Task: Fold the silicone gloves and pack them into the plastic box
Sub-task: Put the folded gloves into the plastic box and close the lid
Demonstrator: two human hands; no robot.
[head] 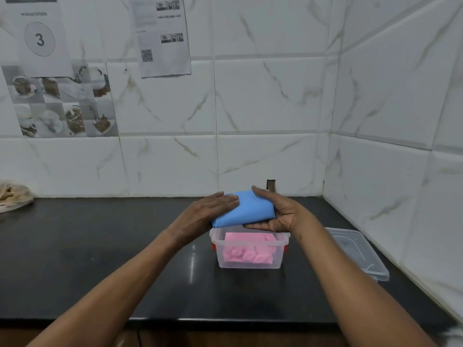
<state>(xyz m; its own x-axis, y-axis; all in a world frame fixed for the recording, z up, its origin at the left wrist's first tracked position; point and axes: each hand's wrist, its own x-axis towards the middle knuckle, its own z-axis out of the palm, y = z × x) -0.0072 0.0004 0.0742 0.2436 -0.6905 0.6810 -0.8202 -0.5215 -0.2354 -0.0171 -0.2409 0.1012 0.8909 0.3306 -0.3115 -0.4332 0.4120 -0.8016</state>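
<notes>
Two bare forearms (130,266), uncovered along their whole visible length, end in a bare left grip (213,209) and right grip (275,214).

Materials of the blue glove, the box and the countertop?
The blue glove looks like matte, soft silicone or rubber, bending smoothly. The box: translucent plastic, pink glove showing through. The countertop: glossy black, probably polished stone, mirroring light.

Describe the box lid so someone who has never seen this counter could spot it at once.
Find the black counter and follow it to its right end, by the tiled side wall. There, right of the clear plastic box with the pink glove in it, lies the lid. It is flat and see-through, while the box is deep with red clips.
</notes>
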